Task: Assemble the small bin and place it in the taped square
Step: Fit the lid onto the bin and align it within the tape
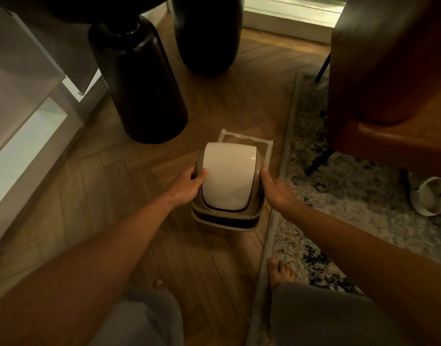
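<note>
Now placing: both hands, left [192,182] and right [274,188], clamp the assembled bin [228,186] by its sides over the taped square [267,146]. Next, judged: centre within tape, release.

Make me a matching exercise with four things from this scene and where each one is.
Things:
1. small beige plastic bin with white swing lid
2. white tape square
3. tall black rounded furniture leg
4. pale sandal

Places:
A. on the patterned rug, far right
B. between both hands
C. left of the tape
D. on the wooden floor, under the bin

Pairs: 1-B, 2-D, 3-C, 4-A
</note>
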Available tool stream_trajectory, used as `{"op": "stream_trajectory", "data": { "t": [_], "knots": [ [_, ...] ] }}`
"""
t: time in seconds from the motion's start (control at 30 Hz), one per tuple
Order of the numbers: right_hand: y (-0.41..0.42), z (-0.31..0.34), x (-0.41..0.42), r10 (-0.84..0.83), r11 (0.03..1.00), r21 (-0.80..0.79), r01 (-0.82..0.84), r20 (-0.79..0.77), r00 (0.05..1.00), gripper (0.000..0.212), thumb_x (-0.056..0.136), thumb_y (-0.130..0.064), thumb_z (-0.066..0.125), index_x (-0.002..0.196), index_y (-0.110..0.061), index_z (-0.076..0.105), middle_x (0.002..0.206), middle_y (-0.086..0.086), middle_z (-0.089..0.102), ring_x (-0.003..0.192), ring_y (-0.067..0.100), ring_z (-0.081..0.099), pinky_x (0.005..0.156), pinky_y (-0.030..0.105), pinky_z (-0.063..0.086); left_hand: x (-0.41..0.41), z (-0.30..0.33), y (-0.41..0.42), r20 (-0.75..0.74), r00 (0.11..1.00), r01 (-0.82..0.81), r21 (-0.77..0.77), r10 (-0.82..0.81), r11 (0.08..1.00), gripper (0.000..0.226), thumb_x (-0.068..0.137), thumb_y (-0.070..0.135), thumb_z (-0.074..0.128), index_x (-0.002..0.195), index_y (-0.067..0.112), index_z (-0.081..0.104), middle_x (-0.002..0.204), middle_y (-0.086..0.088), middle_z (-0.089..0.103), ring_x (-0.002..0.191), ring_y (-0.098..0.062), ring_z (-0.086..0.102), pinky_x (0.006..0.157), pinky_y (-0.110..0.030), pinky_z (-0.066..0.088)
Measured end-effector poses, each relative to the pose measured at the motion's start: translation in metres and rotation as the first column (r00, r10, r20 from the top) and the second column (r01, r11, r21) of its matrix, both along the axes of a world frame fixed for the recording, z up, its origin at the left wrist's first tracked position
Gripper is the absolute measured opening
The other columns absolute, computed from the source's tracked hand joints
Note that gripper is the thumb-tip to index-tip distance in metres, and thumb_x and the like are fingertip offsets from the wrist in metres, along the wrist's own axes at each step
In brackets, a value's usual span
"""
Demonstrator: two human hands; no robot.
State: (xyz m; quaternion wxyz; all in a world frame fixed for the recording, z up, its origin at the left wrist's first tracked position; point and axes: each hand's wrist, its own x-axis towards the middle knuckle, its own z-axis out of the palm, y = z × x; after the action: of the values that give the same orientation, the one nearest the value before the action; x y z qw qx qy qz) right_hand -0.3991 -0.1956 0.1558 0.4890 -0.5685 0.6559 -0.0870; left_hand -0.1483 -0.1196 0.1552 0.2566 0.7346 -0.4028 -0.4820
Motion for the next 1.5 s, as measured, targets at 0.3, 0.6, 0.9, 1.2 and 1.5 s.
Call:
{"op": "stream_trajectory", "data": {
  "t": [0.3,0.6,0.9,1.2,1.5],
  "knots": [
    [0.023,-0.008,-0.015,0.001,0.948,0.314,-0.045,0.140,0.990,0.093,0.094,-0.081,0.019,0.163,-0.020,0.028,0.159,0.014,0.045,0.137,0.037,0.051,0.098,0.047,0.051,-0.004,-0.013,0.014,0.015,0.994,0.107,0.057,-0.108,0.993,0.068,0.095,0.068,0.042,0.152,0.030,0.041,0.150,-0.002,0.052,0.127,-0.020,0.052,0.103,-0.041,0.047],
    [0.028,-0.007,-0.013,0.082,0.943,0.309,-0.125,0.148,0.986,0.098,0.091,-0.083,0.028,0.164,-0.017,0.027,0.159,0.016,0.044,0.139,0.037,0.049,0.099,0.049,0.051,0.005,-0.017,0.021,-0.031,0.995,0.094,0.115,-0.091,0.989,0.097,0.075,0.082,0.048,0.155,0.029,0.037,0.150,-0.003,0.051,0.128,-0.026,0.056,0.103,-0.053,0.050],
    [0.037,-0.024,-0.013,0.155,0.971,0.124,-0.203,0.317,0.936,0.058,0.103,-0.064,0.025,0.146,-0.029,0.040,0.111,-0.023,0.057,0.079,-0.023,0.063,0.061,0.000,0.046,0.008,-0.025,0.019,-0.103,0.992,0.082,0.111,-0.071,0.990,0.097,0.074,0.077,0.055,0.157,0.035,0.029,0.153,-0.002,0.048,0.132,-0.026,0.052,0.108,-0.052,0.046],
    [0.039,-0.016,-0.012,0.130,0.956,0.232,-0.182,0.221,0.967,0.086,0.091,-0.080,0.017,0.161,-0.029,0.024,0.148,0.004,0.051,0.122,0.025,0.056,0.087,0.042,0.053,0.004,-0.025,0.018,-0.137,0.990,0.056,0.086,-0.044,0.995,0.096,0.076,0.072,0.056,0.157,0.030,0.030,0.155,-0.006,0.047,0.137,-0.028,0.049,0.112,-0.053,0.042],
    [0.036,-0.020,-0.012,0.201,0.966,0.090,-0.244,0.334,0.921,0.076,0.100,-0.065,0.023,0.161,-0.019,0.029,0.153,0.005,0.047,0.132,0.015,0.048,0.098,0.019,0.045,-0.010,-0.031,0.025,-0.062,0.994,-0.086,0.047,0.088,0.995,0.070,0.096,0.053,0.053,0.152,0.014,0.037,0.150,-0.010,0.051,0.133,-0.029,0.052,0.111,-0.051,0.044]
  ]
}}
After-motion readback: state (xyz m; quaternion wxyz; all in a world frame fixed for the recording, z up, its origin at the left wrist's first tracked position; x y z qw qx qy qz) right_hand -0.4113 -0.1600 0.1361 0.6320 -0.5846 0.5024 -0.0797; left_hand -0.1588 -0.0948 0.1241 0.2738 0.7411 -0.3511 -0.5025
